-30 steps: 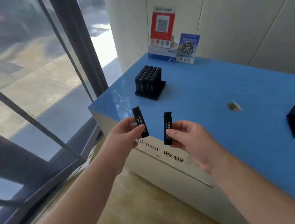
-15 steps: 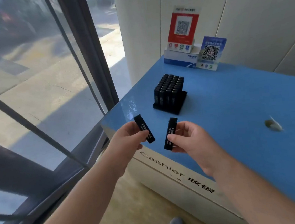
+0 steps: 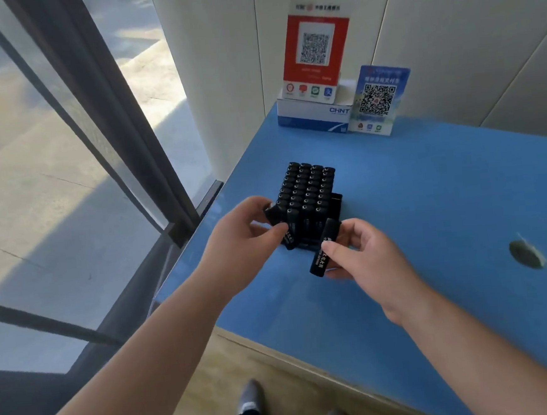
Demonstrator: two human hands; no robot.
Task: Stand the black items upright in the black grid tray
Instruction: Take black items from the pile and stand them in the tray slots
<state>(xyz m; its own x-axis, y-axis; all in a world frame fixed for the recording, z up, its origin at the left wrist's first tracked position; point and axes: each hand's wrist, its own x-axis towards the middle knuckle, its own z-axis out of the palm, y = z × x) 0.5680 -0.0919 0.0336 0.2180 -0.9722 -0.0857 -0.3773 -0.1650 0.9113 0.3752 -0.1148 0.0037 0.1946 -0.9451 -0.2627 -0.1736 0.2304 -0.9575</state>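
The black grid tray stands on the blue counter, packed with several upright black items. My left hand pinches one black item at the tray's near left corner, tilted against the front row. My right hand pinches a second black item by its lower half, tilted, just in front of the tray's near right corner. White print shows on both held items.
A red QR sign on a white box and a blue QR sign stand at the counter's back by the wall. A small cable hole lies to the right. Window glass and a dark frame are to the left.
Both hands have carried their black items forward from in front of the counter's edge up to the tray. The view has moved closer and looks further down.
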